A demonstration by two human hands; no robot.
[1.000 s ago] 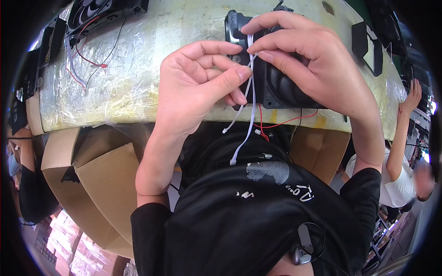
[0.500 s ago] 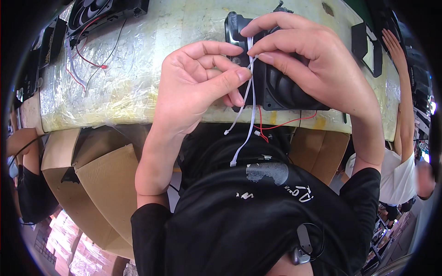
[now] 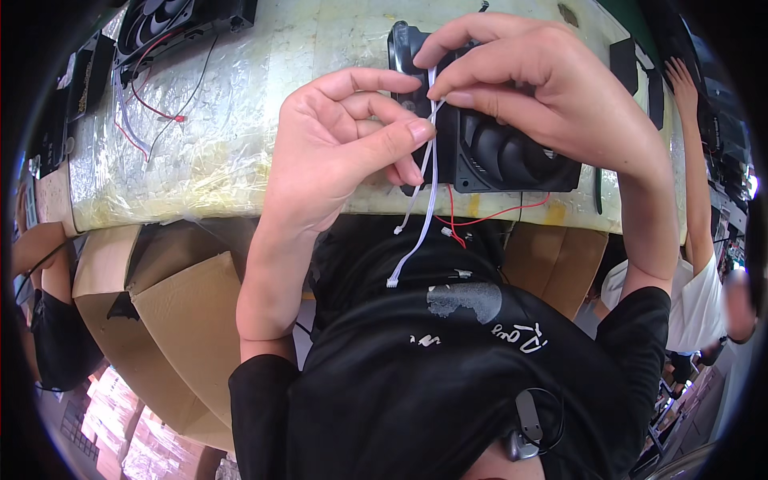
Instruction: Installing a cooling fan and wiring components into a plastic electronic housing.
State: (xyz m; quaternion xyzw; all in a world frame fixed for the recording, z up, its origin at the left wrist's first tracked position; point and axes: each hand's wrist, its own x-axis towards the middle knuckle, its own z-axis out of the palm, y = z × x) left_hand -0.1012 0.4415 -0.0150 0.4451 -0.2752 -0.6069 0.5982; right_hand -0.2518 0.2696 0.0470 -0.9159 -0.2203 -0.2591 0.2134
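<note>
On my remote head feed, biggest shift first: the right arm point(image 3: 646, 208) sits a touch further out to the R vs. half a sec ago, so more of the near fan unit point(image 3: 520, 156) shows. Smaller: the white cables point(image 3: 433, 164) have swung, w/ the longer one's tip now a bit further L. Grip looks unchanged, so I'd judge the work's still at the holding stage: cables in hand, lower ends loose, nothing mated to them.

Counts, big to small:
1 work table point(image 3: 336, 44), film-covered, running across the top.
2 cardboard pcs below its edge: open carton point(image 3: 184, 320) on the L, brown panel point(image 3: 552, 260) on the R.
2 black fan units: near one on the table behind the hands, far fan unit point(image 3: 192, 32) upper L.
2 hands at work, plus 1 co-worker's hand point(image 3: 682, 84) far R. Right hand point(image 3: 536, 76): thumb + index pinch the cables over the near unit's L part, next finger stretched past them. Left hand point(image 3: 344, 132): index stands apart from thumb, other fingers curled; thumb tip's right by the cables, but I can't tell if it's pressing them.
2 white cables, hanging toward the person's lap.
3 small white plugs: long-cable plug point(image 3: 392, 282), short-cable plug point(image 3: 398, 230), third plug point(image 3: 446, 230) by the red wiring point(image 3: 500, 214).
</note>
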